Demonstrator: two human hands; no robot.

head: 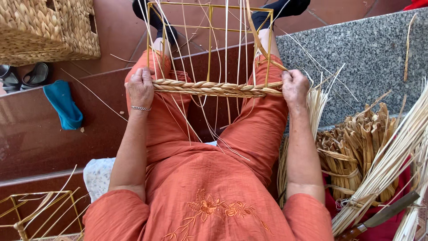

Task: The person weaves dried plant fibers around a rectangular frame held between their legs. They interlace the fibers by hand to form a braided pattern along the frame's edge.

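Note:
A yellow wire frame (209,31) rests across my knees, strung with thin pale straw strands. A braided straw band (214,88) runs along its near edge. My left hand (140,85), with a thin silver bracelet at the wrist, is closed on the braid's left end at the frame's corner. My right hand (294,85) grips the braid's right end, where loose straw fans out (317,102). I sit in orange clothes with dark socks on my feet.
A woven basket (49,29) stands at top left, sandals (24,76) and a teal cloth (64,105) lie below it. Bundles of straw (356,151) and long stalks (392,156) lie at right by a granite step (361,49). A knife (379,216) and a second wire frame (40,209) lie near.

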